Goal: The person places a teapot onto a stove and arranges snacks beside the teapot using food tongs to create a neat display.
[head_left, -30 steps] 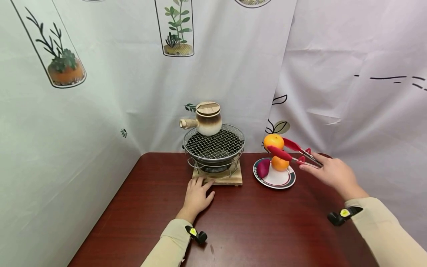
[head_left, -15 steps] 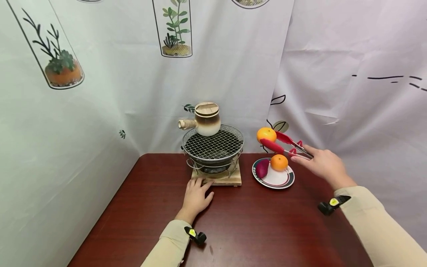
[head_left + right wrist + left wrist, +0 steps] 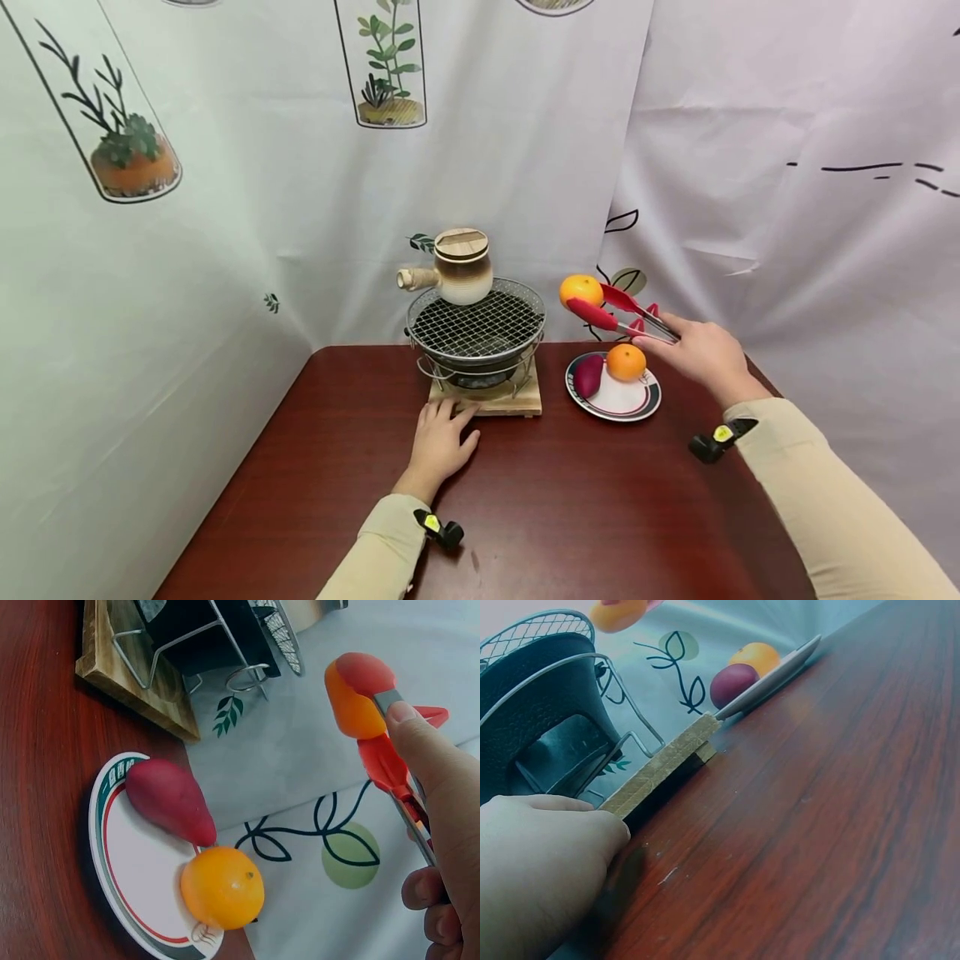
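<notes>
My right hand (image 3: 701, 354) grips a pair of red-tipped metal tongs (image 3: 600, 314). Between the tong tips an orange (image 3: 581, 291) is pinched in the air, left of and above the plate (image 3: 617, 414). On that plate lie a second orange (image 3: 223, 888) and a dark purple-red sweet potato-shaped piece (image 3: 169, 799). My left hand (image 3: 439, 442) rests with spread fingers at the front edge of a wooden board (image 3: 517, 402). The board carries a round tabletop grill (image 3: 480, 329) with a wire mesh. In the left wrist view, the fingertips meet the board's edge.
A small clay pot (image 3: 463, 279) with a wooden lid (image 3: 461, 242) and a side handle sits at the back of the grill mesh. The dark red table (image 3: 570, 508) ends at white printed cloth (image 3: 525, 167) behind and to the left.
My right hand has moved left and slightly up, carrying the orange in the tongs from over the plate toward the grill. My left hand has stayed at the board.
</notes>
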{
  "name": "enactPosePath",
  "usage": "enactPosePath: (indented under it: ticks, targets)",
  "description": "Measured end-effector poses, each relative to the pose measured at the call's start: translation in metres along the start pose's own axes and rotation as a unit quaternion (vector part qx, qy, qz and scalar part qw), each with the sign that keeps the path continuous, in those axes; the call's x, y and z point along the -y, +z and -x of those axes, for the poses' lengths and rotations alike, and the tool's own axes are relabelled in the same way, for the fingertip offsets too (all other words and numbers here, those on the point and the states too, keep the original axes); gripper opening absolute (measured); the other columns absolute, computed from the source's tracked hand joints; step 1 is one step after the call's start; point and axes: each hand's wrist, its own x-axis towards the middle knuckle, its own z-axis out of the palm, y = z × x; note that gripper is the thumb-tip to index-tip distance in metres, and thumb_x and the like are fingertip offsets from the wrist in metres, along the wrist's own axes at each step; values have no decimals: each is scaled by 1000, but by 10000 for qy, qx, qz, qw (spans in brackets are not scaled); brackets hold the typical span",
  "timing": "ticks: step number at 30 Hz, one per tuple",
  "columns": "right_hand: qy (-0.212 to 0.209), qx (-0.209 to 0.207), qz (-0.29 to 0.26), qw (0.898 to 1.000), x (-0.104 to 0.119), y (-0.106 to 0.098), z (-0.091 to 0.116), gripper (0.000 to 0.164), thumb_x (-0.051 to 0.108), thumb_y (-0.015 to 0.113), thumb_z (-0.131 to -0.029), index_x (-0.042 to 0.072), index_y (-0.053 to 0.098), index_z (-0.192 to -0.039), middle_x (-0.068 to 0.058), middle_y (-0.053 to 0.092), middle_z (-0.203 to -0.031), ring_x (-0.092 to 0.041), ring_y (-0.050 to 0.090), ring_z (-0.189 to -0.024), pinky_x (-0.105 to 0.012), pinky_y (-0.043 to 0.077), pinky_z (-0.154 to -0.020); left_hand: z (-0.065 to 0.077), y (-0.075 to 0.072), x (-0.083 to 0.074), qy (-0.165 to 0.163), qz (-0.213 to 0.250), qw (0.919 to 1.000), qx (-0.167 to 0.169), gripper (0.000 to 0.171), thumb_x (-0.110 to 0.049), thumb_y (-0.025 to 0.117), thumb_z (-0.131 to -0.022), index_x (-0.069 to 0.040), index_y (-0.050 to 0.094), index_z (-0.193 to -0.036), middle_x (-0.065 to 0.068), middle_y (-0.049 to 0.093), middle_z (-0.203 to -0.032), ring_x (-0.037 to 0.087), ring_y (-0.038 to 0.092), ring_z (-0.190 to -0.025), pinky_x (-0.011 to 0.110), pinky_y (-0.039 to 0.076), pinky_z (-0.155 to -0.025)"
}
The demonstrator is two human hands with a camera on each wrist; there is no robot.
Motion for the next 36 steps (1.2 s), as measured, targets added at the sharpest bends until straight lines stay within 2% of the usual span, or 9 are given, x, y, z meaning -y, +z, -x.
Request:
enactPosePath:
  ticks: [11, 20, 30, 36]
  targets:
    - [-86, -145, -85, 9998, 14, 1, -18, 97, 82, 49, -85, 12, 47, -152, -28, 61, -132, -44, 58, -108, -55, 49, -76, 0, -2, 0, -20, 4, 10000, 30, 42, -33, 73, -89, -22, 70, -130, 15, 57, -130, 38, 49, -120, 59, 37, -105]
    - [-101, 5, 2, 9999, 37, -4, -30, 103, 88, 44, -81, 14, 47, -152, -26, 61, -134, -43, 58, -108, -54, 50, -76, 0, -2, -2, 18, -37, 10000, 42, 43, -33, 73, -89, -22, 70, -130, 17, 57, -131, 39, 50, -119, 59, 37, -105]
    - [-123, 63, -70, 9999, 59, -2, -41, 101, 87, 46, -81, 16, 48, -152, -25, 62, -132, -39, 59, -108, -52, 51, -76, -2, -5, -1, -65, -21, 9999, 139, 43, -34, 73, -90, -23, 69, -132, 16, 57, -132, 39, 48, -121, 59, 36, -107]
    - [-150, 75, -77, 9998, 65, 3, -43, 96, 86, 48, -81, 22, 49, -152, -23, 65, -127, -37, 61, -102, -49, 49, -69, 0, -5, -2, -77, -34, 9998, 195, 43, -34, 72, -91, -23, 69, -132, 16, 57, -132, 39, 49, -120, 59, 36, -106]
